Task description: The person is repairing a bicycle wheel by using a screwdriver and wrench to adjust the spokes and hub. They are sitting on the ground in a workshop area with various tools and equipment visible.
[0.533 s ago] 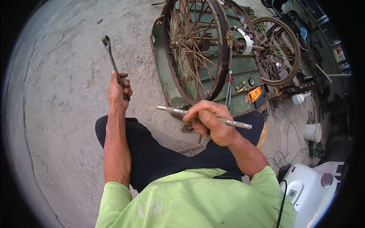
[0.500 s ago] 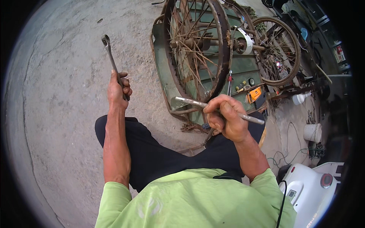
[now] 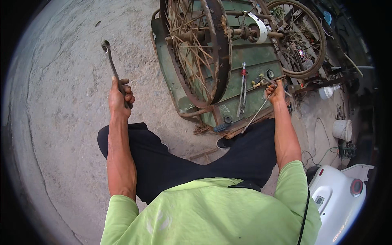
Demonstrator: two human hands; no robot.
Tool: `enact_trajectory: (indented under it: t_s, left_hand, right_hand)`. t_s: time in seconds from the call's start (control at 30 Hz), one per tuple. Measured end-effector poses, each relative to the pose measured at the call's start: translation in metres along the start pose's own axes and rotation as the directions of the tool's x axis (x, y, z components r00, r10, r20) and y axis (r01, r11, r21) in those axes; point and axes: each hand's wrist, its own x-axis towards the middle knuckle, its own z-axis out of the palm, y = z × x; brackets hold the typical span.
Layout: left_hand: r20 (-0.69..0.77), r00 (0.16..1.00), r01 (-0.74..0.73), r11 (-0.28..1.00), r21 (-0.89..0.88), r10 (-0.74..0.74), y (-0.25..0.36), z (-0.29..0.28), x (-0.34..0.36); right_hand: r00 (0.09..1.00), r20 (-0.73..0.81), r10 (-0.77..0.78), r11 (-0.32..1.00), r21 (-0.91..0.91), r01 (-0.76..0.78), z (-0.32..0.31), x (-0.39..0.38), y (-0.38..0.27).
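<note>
Some of the wrench (image 3: pixel 112 64) is hidden inside the left hand (image 3: pixel 119 98).

Rough grey concrete floor (image 3: pixel 65 114), evenly lit, is spread far left of a white bucket (image 3: pixel 341 130), on whose near side a white, scooter-like vehicle (image 3: pixel 339 204) is seen.
</note>
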Motion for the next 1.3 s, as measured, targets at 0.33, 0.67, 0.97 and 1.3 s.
enact_trajectory:
  t_s: [0.33,0.67,0.97,1.3]
  left_hand:
    - [-0.023,0.999,0.025,0.998,0.065,-0.024,-0.01,0.017,0.012]
    - [-0.013,0.999,0.032,0.988,0.148,-0.03,-0.013,0.035,0.009]
    - [0.014,0.999,0.042,0.99,0.136,-0.044,-0.007,0.026,0.001]
    - [0.044,0.999,0.017,1.0,0.0,-0.017,0.01,0.018,-0.006]
  right_hand:
    - [0.983,-0.184,0.002,0.91,-0.407,-0.078,-0.054,0.034,0.035]
    - [0.741,0.516,-0.429,-0.082,-0.84,0.537,0.047,-0.069,0.058]
    - [0.873,0.344,-0.346,-0.105,-0.939,0.328,0.111,-0.032,0.095]
    - [0.423,0.611,-0.669,0.417,-0.163,0.894,0.26,-0.254,-0.091]
